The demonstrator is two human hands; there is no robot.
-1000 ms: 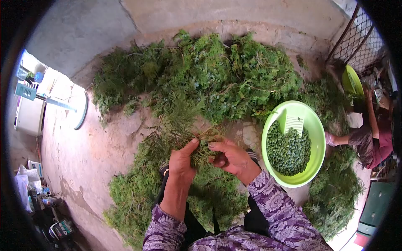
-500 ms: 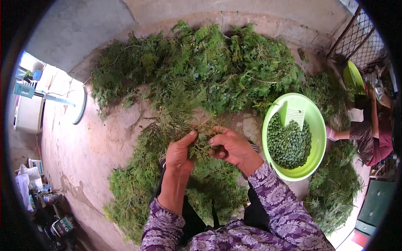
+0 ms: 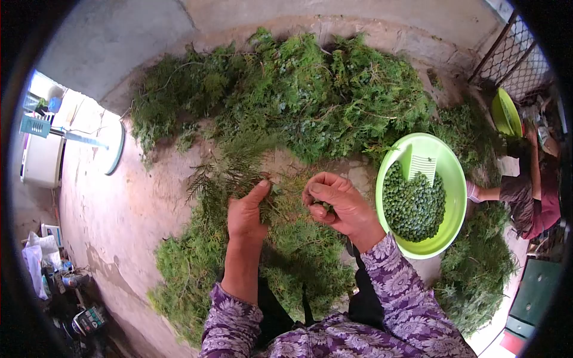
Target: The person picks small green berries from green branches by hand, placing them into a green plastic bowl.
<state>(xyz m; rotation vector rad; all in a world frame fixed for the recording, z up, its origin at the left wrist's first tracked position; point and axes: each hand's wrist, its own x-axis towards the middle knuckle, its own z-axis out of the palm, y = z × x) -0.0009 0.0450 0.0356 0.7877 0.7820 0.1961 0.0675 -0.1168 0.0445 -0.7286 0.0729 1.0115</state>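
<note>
My left hand (image 3: 248, 213) is closed on an arborvitae sprig (image 3: 224, 173), whose flat green fronds fan out up and to the left. To its right, my right hand (image 3: 343, 206) has its fingers curled in, and small green cones (image 3: 324, 206) show between them. The two hands are a little apart. Right of my right hand stands a light green basin (image 3: 458, 209) with a ribbed washboard panel (image 3: 422, 165). Many round green cones (image 3: 412, 203) lie in it.
A long heap of cut branches (image 3: 286, 89) lies along the wall; more branches (image 3: 185, 262) lie around my legs. At the right, another person (image 3: 531, 191) sits near a second green basin (image 3: 506, 112). A pedestal fan (image 3: 110, 146) lies at the left.
My hands have moved apart: the left one slightly left with the sprig, the right one slightly right and away from the sprig with cones in its fingers.
</note>
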